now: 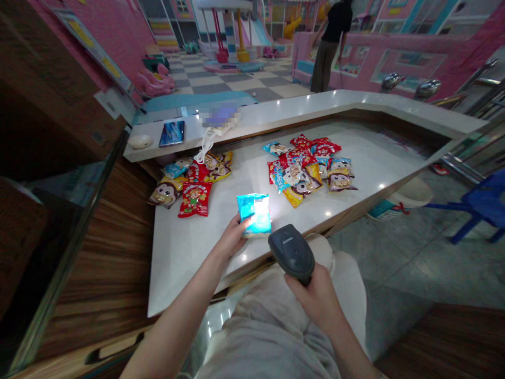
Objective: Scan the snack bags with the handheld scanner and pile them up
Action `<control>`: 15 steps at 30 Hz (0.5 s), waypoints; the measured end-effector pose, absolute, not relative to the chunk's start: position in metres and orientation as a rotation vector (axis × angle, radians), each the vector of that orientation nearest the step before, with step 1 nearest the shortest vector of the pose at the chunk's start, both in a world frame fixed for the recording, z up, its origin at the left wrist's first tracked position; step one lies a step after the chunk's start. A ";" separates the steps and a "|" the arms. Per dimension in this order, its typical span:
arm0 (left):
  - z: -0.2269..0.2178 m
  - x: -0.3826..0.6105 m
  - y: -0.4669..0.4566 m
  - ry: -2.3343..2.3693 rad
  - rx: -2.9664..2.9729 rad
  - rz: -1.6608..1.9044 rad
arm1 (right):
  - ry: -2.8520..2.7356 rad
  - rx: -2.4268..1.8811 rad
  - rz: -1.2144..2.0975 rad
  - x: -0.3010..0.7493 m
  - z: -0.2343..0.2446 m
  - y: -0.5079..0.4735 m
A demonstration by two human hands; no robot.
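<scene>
My left hand [235, 235] is closed on the lower left side of a blue snack bag [248, 207], held over the front of the white counter [177, 252]. In my right hand [317, 289] is a black handheld barcode scanner [291, 251], its head pointing at the bag. Bright light from it falls on the bag's right half and washes out the print. Behind the scanner lies a heap of red, blue and yellow snack bags [298, 168]. To the left is a second group, with a red snack bag [195, 199] at its front.
On the raised ledge [272, 113] lie a phone [172, 133], a white rounded object [140, 141] and a white cable [205, 143]. Right of the counter are a white bucket [410, 197] and a blue stool [483, 202]. A person [332, 45] stands beyond the ledge.
</scene>
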State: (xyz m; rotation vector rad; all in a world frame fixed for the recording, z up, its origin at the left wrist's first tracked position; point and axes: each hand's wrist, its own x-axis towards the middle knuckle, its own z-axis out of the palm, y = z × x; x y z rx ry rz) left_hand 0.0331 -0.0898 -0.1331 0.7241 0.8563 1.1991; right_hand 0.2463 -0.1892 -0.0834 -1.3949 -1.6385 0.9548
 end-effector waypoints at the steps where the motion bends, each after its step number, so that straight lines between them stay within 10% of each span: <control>1: -0.133 0.033 -0.089 0.851 0.728 1.196 | -1.639 -1.392 0.952 0.246 -0.083 -0.189; 15: -0.129 0.037 -0.075 0.958 0.540 1.178 | -1.606 -1.457 0.940 0.258 -0.094 -0.191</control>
